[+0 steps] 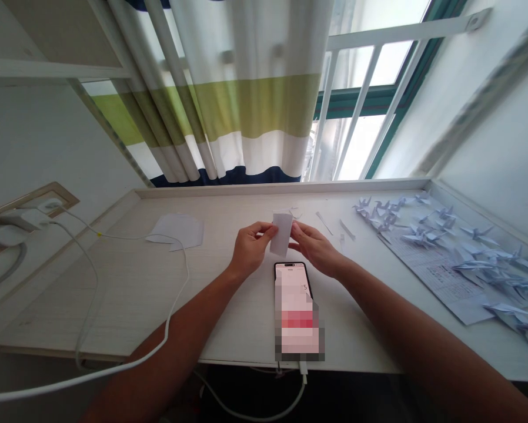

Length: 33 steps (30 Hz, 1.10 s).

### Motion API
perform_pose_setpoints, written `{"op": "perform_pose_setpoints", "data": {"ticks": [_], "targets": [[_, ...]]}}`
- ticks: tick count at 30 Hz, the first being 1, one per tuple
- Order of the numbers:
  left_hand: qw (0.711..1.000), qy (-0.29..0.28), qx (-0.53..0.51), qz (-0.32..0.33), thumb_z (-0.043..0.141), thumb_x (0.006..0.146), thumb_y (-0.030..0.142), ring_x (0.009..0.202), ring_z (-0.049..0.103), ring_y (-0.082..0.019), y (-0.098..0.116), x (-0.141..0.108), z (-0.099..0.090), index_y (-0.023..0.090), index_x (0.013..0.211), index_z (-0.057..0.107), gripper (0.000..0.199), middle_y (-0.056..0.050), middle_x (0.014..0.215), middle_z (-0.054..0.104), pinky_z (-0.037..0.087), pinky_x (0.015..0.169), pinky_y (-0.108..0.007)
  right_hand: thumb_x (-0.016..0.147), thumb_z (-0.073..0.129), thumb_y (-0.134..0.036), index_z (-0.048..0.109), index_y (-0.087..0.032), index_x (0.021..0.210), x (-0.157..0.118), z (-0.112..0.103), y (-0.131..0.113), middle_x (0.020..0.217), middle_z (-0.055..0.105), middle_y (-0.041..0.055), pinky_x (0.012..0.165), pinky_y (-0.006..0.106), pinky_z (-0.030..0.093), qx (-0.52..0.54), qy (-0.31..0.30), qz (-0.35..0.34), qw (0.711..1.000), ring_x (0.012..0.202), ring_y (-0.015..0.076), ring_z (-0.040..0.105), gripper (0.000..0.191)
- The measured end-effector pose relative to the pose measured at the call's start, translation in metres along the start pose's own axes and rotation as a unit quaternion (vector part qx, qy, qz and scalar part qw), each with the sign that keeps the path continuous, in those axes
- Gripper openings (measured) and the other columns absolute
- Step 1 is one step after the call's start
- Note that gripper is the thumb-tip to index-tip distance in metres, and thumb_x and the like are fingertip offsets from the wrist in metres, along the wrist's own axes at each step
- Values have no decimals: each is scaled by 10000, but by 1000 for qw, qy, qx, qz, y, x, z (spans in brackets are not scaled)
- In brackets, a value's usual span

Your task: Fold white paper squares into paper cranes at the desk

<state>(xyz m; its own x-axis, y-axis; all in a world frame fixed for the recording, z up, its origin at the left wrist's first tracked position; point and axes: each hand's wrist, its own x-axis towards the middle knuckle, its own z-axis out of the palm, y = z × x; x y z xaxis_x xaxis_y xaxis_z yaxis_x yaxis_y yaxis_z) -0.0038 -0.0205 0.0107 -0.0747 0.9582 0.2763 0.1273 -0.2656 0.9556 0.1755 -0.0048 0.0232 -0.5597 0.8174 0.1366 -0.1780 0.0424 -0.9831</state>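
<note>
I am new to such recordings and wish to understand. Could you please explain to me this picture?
There is no machine: a person works bare-handed. The single picture comes from a camera worn on the head, looking forward and down. The left hand pinches a narrow white paper by its left edge; the right hand is at its right edge. Below it in the picture, on the white table, lies a lit phone with a cable plugged in. To the left lie flat white sheets. Beyond the right hand lie paper strips; farther right, folded paper birds, some on a printed sheet.
</note>
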Motion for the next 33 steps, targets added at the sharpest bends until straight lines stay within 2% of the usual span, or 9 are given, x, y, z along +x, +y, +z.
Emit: {"op": "perform_pose_setpoints", "data": {"ticks": [3,5,9,13,15,18,23,28,33], "targets": [[999,24,39,11,718,841,427,743,671,-178,-2,-1,1,179,875,782,259,-55,842,767,497,672,-273,931,612,-518,678,-263,1207,-1,4,-2,1244,684,77,1000,430,525,28,-36,16,999,1139,214,638,382],[998,39,46,13,712,842,454,689,659,-169,-5,0,1,175,857,760,283,-49,802,756,486,639,-267,889,685,-478,674,-240,1168,0,6,-2,1159,718,74,997,433,518,35,-22,15,999,1082,209,663,367],[997,69,21,9,707,837,498,674,651,-161,-10,2,-2,171,841,692,327,-47,783,739,475,625,-253,775,813,-412,630,-194,967,2,0,-1,927,753,47,885,394,532,39,75,19,996,870,188,695,343],[997,76,-14,-2,714,827,517,633,616,-137,-12,5,-6,181,881,631,350,-23,729,707,438,585,-231,653,893,-390,589,-208,1014,3,-12,0,757,716,-14,729,342,533,29,180,19,983,709,161,661,505],[997,71,-33,-11,736,810,515,534,542,-107,-11,6,-8,201,934,594,367,22,642,661,379,523,-214,644,894,-402,595,-218,1040,3,-16,1,737,706,-25,712,340,537,16,202,-5,979,698,160,652,529],[997,60,-57,-6,756,795,505,448,443,-77,-10,7,-9,223,952,563,377,66,573,601,310,475,-201,658,877,-445,650,-209,923,4,-16,3,751,714,-3,712,344,543,-10,205,-40,978,716,165,650,422],[997,36,-64,27,775,783,477,673,627,-122,-5,7,-12,189,956,704,343,-13,752,705,463,604,-222,695,848,-478,771,-205,920,4,-15,3,964,763,69,845,400,556,-57,187,-57,979,910,215,679,363],[999,-5,-45,18,822,744,416,820,694,-179,-5,6,-14,187,999,791,344,-79,980,769,567,737,-302,717,842,-435,785,-206,970,3,-19,5,888,758,59,767,386,564,-72,182,-48,979,808,198,675,346],[999,31,-16,1,847,714,400,835,716,-204,-9,8,-16,195,1020,807,370,-89,970,786,597,801,-359,757,813,-384,787,-206,945,3,-20,7,901,761,58,792,386,554,-121,193,-71,971,839,207,684,261]]}}
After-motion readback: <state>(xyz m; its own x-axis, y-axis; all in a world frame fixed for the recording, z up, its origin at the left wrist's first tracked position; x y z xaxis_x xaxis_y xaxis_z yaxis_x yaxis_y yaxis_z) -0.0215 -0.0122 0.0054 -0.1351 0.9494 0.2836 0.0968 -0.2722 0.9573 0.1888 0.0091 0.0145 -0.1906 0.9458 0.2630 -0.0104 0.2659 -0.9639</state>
